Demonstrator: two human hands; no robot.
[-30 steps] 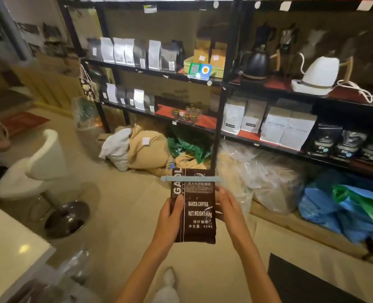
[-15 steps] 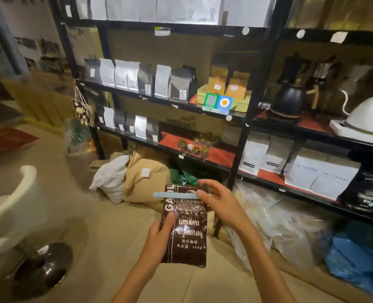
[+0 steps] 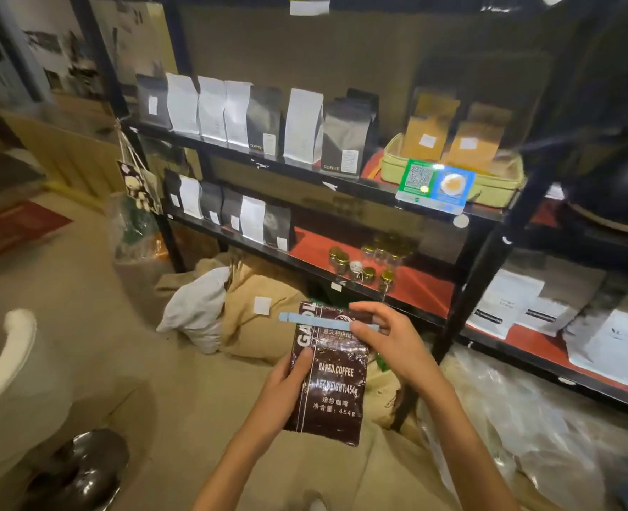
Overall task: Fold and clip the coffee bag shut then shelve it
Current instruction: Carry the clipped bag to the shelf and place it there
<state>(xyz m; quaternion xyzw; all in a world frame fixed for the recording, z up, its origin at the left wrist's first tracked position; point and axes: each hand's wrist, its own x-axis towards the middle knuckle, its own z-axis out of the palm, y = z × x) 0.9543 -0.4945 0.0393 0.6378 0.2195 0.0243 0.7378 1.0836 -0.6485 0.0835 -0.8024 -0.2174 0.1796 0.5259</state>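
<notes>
**Clipped bag, carried in front of the shelves: where it could slip**

The coffee bag [image 3: 329,378] hangs upright in the air between both hands, in front of the black shelf unit [image 3: 345,186] and not yet on any board. Its top is folded over, and a pale blue clip [image 3: 319,321] lies across the fold, its free end sticking out past the bag's edge on the side away from the right fingertips.

The left hand [image 3: 286,385] is closed on the bag's lower edge, thumb across the front and the other fingers hidden behind. The right hand [image 3: 389,341] pinches the top at the clip, thumb under it and fingers curled above; whether the clip's latch is fully snapped under those fingertips cannot be told.

That seems the main risk: if the clip is only resting, letting go with the right fingers could let the fold spring open or the clip slide off sideways. The foil looks slick, so a one-handed carry by the left hand might slip.

Beyond the fingertips, small gold-lidded jars [image 3: 360,267] stand on the red-lined shelf board, and rows of white and grey pouches [image 3: 253,119] fill the board above. Pushing the bag in carelessly could topple either.
</notes>
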